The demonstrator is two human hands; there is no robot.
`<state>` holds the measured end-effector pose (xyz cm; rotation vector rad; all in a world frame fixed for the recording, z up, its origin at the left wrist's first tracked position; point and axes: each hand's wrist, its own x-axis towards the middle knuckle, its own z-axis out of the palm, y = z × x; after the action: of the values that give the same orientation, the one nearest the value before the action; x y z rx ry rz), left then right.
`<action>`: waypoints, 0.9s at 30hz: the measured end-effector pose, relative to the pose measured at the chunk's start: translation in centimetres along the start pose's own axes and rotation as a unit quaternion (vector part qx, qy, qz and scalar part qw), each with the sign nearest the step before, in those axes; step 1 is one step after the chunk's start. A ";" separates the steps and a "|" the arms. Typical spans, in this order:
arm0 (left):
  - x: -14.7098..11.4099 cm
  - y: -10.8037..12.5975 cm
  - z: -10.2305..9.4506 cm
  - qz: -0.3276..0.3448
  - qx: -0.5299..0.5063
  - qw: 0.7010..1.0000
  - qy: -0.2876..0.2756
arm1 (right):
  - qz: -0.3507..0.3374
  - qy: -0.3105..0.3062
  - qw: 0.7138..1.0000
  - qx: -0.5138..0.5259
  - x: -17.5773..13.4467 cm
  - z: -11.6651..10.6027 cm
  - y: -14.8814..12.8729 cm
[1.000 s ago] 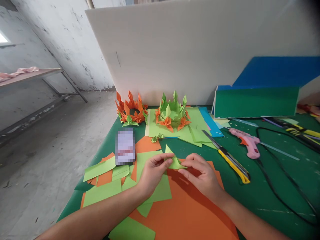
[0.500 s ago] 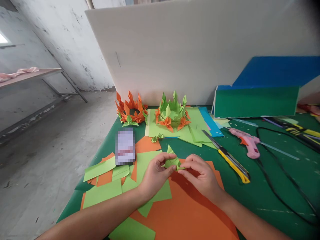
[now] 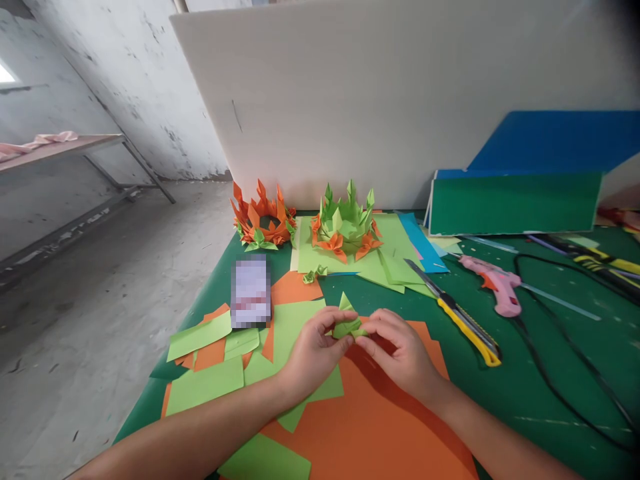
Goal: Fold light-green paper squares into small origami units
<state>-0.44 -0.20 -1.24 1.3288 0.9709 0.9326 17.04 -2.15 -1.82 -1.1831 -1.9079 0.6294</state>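
Note:
A small folded green paper piece [image 3: 346, 327] is held up between both hands, over a large orange sheet [image 3: 385, 427]. My left hand [image 3: 317, 340] pinches its left side between thumb and fingers; a pointed tip sticks up above the fingers. At its lower right edge, the thumb and fingertips of my right hand [image 3: 397, 343] are closed on the paper. Part of the folds is hidden behind the fingers. Beyond the hands stand a green paper crown [image 3: 347, 227] with orange flowers and an orange paper crown [image 3: 263, 217] with green ones. A small green folded flower [image 3: 315, 274] lies nearer.
Green and orange paper pieces [image 3: 205, 387] overlap on the left beside a phone [image 3: 250, 291]. To the right lie a yellow utility knife [image 3: 465, 327], a pink glue gun [image 3: 495, 283] and its black cord. A white board [image 3: 325, 100] rises behind the table.
Both hands stay in nearly the same place. My right fingertips have shifted slightly left, closer to my left thumb, and the green folded paper has turned a little between them.

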 end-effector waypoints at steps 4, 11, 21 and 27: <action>-0.1 0.1 0.0 -0.001 -0.006 1.000 -0.006 | -0.006 -0.015 1.000 -0.003 0.0 0.0 0.0; -0.3 0.2 -0.2 -0.025 -0.017 0.999 -0.014 | -0.010 -0.028 0.999 -0.019 0.1 0.0 -0.1; 0.1 0.3 -0.4 -0.116 -0.132 0.984 -0.007 | -0.023 -0.035 0.999 -0.032 -0.2 0.1 -0.1; 0.2 0.5 -0.4 -0.140 -0.173 0.975 0.004 | 0.014 -0.007 0.999 0.035 -0.1 0.1 0.1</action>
<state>-0.79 0.13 -0.74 0.8714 0.9238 0.8435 16.98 -2.19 -1.95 -1.1655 -1.8675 0.7153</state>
